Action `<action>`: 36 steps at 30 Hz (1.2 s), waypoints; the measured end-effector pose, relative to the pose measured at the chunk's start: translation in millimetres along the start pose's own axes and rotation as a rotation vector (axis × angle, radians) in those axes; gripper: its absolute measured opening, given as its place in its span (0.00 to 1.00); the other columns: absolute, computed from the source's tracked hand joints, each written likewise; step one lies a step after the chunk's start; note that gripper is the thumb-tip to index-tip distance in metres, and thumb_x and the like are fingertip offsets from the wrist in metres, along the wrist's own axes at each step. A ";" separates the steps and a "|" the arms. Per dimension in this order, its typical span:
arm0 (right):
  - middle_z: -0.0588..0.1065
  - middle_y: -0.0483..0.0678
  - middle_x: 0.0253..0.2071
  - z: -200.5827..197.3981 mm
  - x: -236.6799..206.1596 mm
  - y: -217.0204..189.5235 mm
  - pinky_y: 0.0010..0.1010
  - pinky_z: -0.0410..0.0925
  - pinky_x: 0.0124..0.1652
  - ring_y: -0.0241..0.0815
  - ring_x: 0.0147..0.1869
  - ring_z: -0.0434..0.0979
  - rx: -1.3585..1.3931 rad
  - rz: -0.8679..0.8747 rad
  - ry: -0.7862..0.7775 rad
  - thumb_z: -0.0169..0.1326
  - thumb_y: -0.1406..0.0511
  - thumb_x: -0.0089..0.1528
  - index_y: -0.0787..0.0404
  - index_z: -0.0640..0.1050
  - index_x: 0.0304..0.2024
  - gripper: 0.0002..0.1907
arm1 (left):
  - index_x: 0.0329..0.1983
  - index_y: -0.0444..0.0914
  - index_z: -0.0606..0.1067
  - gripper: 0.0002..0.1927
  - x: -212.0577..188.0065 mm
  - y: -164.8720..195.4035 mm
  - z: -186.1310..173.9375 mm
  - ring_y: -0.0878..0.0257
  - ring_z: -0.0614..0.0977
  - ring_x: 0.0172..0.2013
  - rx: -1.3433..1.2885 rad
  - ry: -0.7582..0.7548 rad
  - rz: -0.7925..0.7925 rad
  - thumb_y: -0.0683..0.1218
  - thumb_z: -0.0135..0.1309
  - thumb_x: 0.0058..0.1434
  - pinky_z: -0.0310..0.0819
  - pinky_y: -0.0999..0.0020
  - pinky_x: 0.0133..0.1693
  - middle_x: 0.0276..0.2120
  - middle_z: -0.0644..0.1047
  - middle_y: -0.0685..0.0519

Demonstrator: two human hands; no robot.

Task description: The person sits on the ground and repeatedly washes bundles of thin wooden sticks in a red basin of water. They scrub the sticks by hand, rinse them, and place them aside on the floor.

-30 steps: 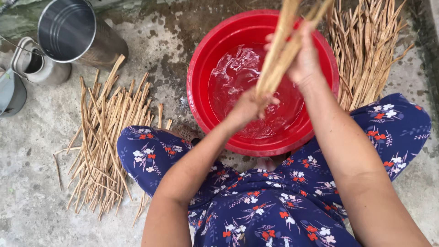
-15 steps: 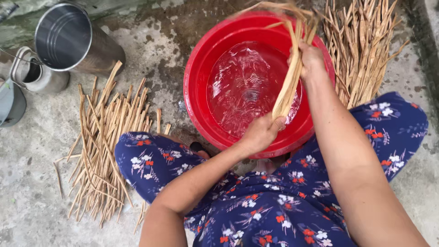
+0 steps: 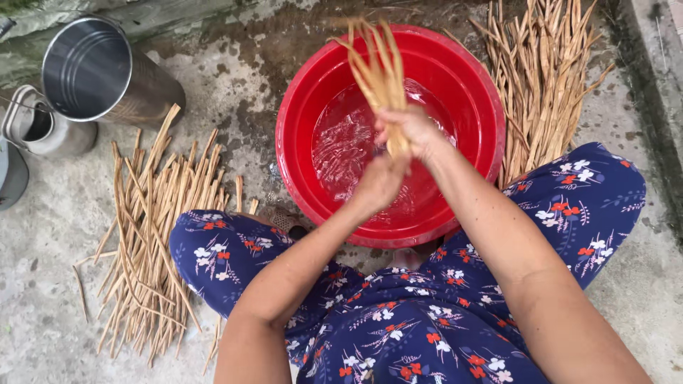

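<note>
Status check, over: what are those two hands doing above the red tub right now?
Left hand and right hand both clamped on a bundle of tan strips, held upright. Red basin of water beneath. Nothing blocking; loose strips piled either side.

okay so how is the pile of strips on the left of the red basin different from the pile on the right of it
The left pile lies spread in a loose fan on the concrete, with single strips straying off; the right pile is packed tighter and denser. The left pile lies apart from the red basin, beside a metal cylinder, while the right pile lies against the basin's rim. Both are thin, dry, tan strips, like the bundle that the left hand and right hand grip over the water.
</note>
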State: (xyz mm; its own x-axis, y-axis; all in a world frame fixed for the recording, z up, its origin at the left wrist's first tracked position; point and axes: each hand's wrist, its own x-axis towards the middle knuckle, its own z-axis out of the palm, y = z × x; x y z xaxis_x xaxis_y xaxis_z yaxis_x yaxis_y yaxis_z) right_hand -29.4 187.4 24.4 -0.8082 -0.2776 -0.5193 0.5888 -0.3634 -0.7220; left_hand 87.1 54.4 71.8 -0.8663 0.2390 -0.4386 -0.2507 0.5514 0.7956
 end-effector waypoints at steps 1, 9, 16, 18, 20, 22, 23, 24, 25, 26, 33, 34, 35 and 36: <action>0.78 0.51 0.30 -14.9 13.8 -4.0 0.33 0.78 0.31 0.43 0.27 0.79 0.026 -0.041 0.047 0.54 0.70 0.65 0.68 0.76 0.43 0.06 | 0.39 0.37 0.78 0.27 -8.4 5.3 5.1 0.57 0.78 0.23 0.001 0.006 0.092 0.60 0.36 0.74 0.71 0.57 0.28 0.22 0.77 0.47; 0.76 0.49 0.30 -58.4 2.8 -58.4 0.32 0.77 0.31 0.40 0.28 0.78 0.445 -0.193 0.282 0.46 0.56 0.71 0.64 0.74 0.52 0.18 | 0.46 0.35 0.77 0.23 -48.5 9.8 11.0 0.52 0.82 0.28 0.240 -0.112 0.094 0.59 0.44 0.73 0.76 0.55 0.35 0.29 0.80 0.42; 0.77 0.51 0.36 55.1 -56.3 -30.4 0.30 0.82 0.40 0.41 0.38 0.81 -0.024 -0.095 0.023 0.49 0.60 0.67 0.65 0.72 0.48 0.14 | 0.47 0.34 0.79 0.17 19.0 -18.4 -35.9 0.63 0.75 0.23 -0.330 -0.052 -0.060 0.53 0.51 0.69 0.72 0.63 0.27 0.29 0.81 0.51; 0.77 0.51 0.34 62.7 -55.8 -11.3 0.27 0.79 0.35 0.40 0.36 0.81 -0.120 -0.024 0.028 0.53 0.66 0.64 0.63 0.73 0.48 0.11 | 0.45 0.32 0.78 0.21 18.1 -15.6 -30.9 0.59 0.77 0.24 -0.122 -0.006 -0.031 0.55 0.46 0.73 0.71 0.59 0.27 0.27 0.80 0.48; 0.77 0.52 0.31 49.8 -45.9 -2.9 0.24 0.78 0.32 0.40 0.32 0.80 -0.129 0.067 0.118 0.53 0.66 0.65 0.66 0.76 0.46 0.10 | 0.47 0.34 0.74 0.24 3.8 -8.3 -14.9 0.55 0.81 0.24 0.201 0.021 -0.020 0.58 0.37 0.76 0.76 0.56 0.27 0.25 0.78 0.47; 0.78 0.49 0.31 23.9 -25.8 -12.1 0.22 0.79 0.29 0.37 0.30 0.80 -0.129 0.005 0.357 0.54 0.67 0.64 0.66 0.78 0.47 0.11 | 0.51 0.32 0.71 0.26 -16.5 -0.4 3.9 0.50 0.80 0.24 0.259 0.025 0.102 0.60 0.38 0.74 0.74 0.53 0.28 0.23 0.77 0.45; 0.77 0.50 0.30 6.3 -20.8 -20.6 0.24 0.78 0.29 0.38 0.29 0.78 0.019 -0.047 0.310 0.54 0.66 0.66 0.68 0.77 0.48 0.12 | 0.53 0.31 0.70 0.28 -23.8 1.9 7.8 0.48 0.80 0.24 0.296 0.022 0.163 0.61 0.38 0.72 0.74 0.51 0.29 0.23 0.77 0.43; 0.76 0.51 0.30 -4.8 -17.1 -25.6 0.26 0.76 0.28 0.39 0.28 0.77 0.166 -0.101 0.263 0.55 0.65 0.68 0.71 0.77 0.49 0.13 | 0.54 0.32 0.71 0.29 -28.6 3.3 9.7 0.50 0.80 0.25 0.210 0.052 0.223 0.62 0.38 0.73 0.74 0.53 0.29 0.24 0.77 0.44; 0.76 0.51 0.30 -10.2 -13.2 -30.0 0.27 0.75 0.28 0.39 0.29 0.76 0.153 -0.137 0.237 0.56 0.63 0.67 0.70 0.77 0.50 0.15 | 0.54 0.32 0.72 0.29 -31.8 3.4 9.2 0.53 0.80 0.27 0.118 0.086 0.282 0.62 0.37 0.74 0.74 0.55 0.29 0.25 0.77 0.44; 0.75 0.51 0.31 -16.0 -14.5 -35.3 0.29 0.75 0.29 0.40 0.29 0.76 0.137 -0.165 0.218 0.56 0.60 0.67 0.69 0.78 0.50 0.17 | 0.55 0.32 0.73 0.30 -33.1 2.3 6.6 0.55 0.80 0.28 0.019 0.114 0.334 0.62 0.37 0.74 0.73 0.57 0.29 0.26 0.78 0.45; 0.78 0.47 0.37 14.2 -42.5 -43.0 0.29 0.76 0.42 0.36 0.41 0.80 -0.104 -0.139 0.110 0.50 0.49 0.64 0.65 0.76 0.51 0.27 | 0.53 0.39 0.79 0.22 -2.5 -17.4 -37.9 0.72 0.70 0.17 -0.585 -0.034 -0.011 0.58 0.45 0.70 0.66 0.76 0.19 0.32 0.81 0.51; 0.78 0.46 0.38 19.1 -43.4 -39.3 0.31 0.75 0.42 0.36 0.41 0.79 -0.198 -0.145 0.049 0.57 0.54 0.62 0.64 0.77 0.52 0.24 | 0.52 0.38 0.78 0.20 2.0 -18.9 -41.7 0.71 0.72 0.18 -0.648 -0.034 -0.036 0.56 0.48 0.69 0.69 0.76 0.20 0.34 0.82 0.51; 0.78 0.45 0.39 21.3 -43.1 -36.3 0.32 0.74 0.42 0.37 0.41 0.78 -0.292 -0.147 -0.013 0.63 0.58 0.61 0.63 0.77 0.53 0.22 | 0.52 0.38 0.78 0.18 5.1 -19.8 -43.6 0.71 0.74 0.19 -0.714 -0.032 -0.065 0.55 0.51 0.68 0.73 0.76 0.21 0.37 0.83 0.51; 0.79 0.45 0.41 21.8 -42.2 -33.3 0.33 0.75 0.46 0.37 0.43 0.79 -0.271 -0.182 -0.030 0.63 0.59 0.61 0.63 0.77 0.53 0.21 | 0.52 0.37 0.77 0.18 7.0 -20.1 -44.8 0.70 0.77 0.21 -0.771 -0.043 -0.081 0.53 0.52 0.68 0.75 0.75 0.23 0.39 0.83 0.50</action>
State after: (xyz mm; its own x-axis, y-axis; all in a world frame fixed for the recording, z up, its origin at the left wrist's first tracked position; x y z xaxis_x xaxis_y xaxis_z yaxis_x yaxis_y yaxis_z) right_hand -14.7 191.9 80.3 -0.8969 -0.2569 -0.3598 0.4068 -0.1609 -0.8992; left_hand 66.6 9.2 71.4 -0.8188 0.2607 -0.5114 -0.5561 -0.1395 0.8193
